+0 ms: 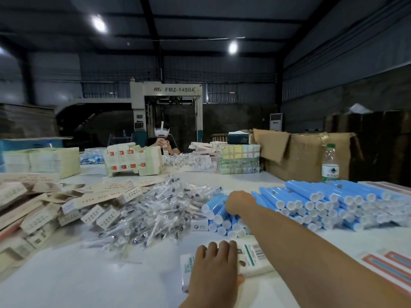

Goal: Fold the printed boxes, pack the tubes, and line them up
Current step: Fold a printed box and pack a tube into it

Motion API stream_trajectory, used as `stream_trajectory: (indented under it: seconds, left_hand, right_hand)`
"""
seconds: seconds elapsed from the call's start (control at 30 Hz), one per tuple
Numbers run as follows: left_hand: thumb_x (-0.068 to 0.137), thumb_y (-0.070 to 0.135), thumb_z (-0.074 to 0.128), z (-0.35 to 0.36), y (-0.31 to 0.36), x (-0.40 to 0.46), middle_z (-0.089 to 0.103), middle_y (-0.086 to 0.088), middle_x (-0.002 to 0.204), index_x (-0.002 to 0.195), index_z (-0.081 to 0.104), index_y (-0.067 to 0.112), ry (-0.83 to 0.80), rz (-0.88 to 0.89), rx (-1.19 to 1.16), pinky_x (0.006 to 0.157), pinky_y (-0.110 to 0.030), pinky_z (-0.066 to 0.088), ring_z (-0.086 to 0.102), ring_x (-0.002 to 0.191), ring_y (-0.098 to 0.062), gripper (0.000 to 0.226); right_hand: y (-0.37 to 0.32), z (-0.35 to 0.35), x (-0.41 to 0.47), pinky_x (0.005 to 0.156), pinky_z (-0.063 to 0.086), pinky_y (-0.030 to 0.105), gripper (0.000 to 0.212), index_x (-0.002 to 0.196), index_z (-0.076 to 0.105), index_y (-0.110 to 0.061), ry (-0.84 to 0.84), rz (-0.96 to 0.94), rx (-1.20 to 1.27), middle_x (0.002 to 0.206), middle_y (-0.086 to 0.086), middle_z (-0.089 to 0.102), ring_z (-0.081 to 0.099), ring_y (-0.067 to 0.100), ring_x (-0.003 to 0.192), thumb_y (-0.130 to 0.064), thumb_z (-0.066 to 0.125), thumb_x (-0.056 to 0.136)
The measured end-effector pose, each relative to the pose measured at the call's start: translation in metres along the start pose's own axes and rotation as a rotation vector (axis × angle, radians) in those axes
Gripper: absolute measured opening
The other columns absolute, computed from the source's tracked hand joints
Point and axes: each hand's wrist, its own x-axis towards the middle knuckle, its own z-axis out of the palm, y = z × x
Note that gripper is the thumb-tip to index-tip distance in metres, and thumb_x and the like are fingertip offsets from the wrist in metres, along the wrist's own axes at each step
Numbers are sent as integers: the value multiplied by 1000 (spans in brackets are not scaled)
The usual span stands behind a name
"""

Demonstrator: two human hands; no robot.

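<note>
Head view shows me the left hand (214, 263) lying flat, fingers spread, on a white printed cardboard box (251, 258) with a barcode, near the front edge of the white desk (89, 274). The right hand (239, 202) reaches forward to a small heap of light blue plastic tubes with white caps (222, 218) at the middle of the desk; its fingers curl down among them, but I cannot tell if they hold one. A bigger stack of the same blue tubes (322, 203) lies toward the right edge. Clear-wrapped small items (155, 210) are piled just left of the small heap.
</note>
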Motion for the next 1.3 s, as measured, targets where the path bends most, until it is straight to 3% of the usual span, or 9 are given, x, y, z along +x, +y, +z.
stream_trajectory:
  seconds: [0.1,0.17,0.23,0.33,0.53,0.87,1.1,1.2,1.3]
  left_hand:
    - [26,70,80,-5,-1,-1,65,8,71,86,77,19,5,15,-24,56,-19,49,61,58,-12,78]
    - [54,70,72,-9,-6,-3,64,4,98,116,66,19,-21,-16,-63,74,-27,48,61,83,-16,80]
    - [86,58,50,-3,-12,-3,45,0,129,143,30,18,-22,-41,-83,94,-36,33,44,113,-22,73]
    - [93,56,36,3,-22,-1,36,5,135,145,16,23,55,-108,-85,96,-33,26,35,120,-18,65]
    - [95,59,26,9,-24,2,34,11,136,145,12,26,86,-148,-137,93,-28,30,37,120,-13,62]
    - [94,62,24,9,-15,-1,34,12,134,145,10,27,81,-141,-92,93,-27,29,37,118,-12,64]
    - [93,62,26,7,-15,-3,34,12,135,145,11,27,77,-160,-112,94,-27,28,36,118,-12,64]
    - [94,61,25,4,-11,-4,33,11,136,146,9,27,67,-169,-127,95,-27,28,35,119,-12,65]
    - [94,61,24,2,-12,-5,33,10,137,147,9,26,52,-186,-124,95,-28,29,35,119,-12,65]
  right_hand:
    - [6,-9,1,59,41,27,17,73,48,-8,19,24,90,74,3,50,54,22,79,-10,46,90]
    - [11,-24,-8,42,37,23,10,92,49,-2,60,48,260,72,5,46,51,18,64,-10,48,86]
    - [27,-39,-16,33,34,20,68,144,20,-10,88,77,538,74,9,50,50,18,51,-12,52,85]
    - [63,-51,-46,35,40,21,102,148,-17,-31,145,32,913,69,13,56,45,16,28,-11,59,83]
    - [108,-10,-111,37,45,28,103,147,-8,-46,389,16,1396,77,20,65,58,23,40,-1,60,85]
    - [92,48,-123,41,44,22,97,141,7,-54,465,-67,1546,60,5,65,56,13,45,-1,66,84]
    - [106,47,-118,36,38,22,32,118,42,-26,537,176,1780,70,6,56,45,5,39,-11,57,93]
    - [102,54,-121,37,38,23,35,110,44,-31,460,177,1684,67,6,61,46,8,41,-12,63,89]
    - [95,62,-125,50,39,29,10,95,62,-30,458,124,1495,75,-1,64,51,12,59,-21,62,90]
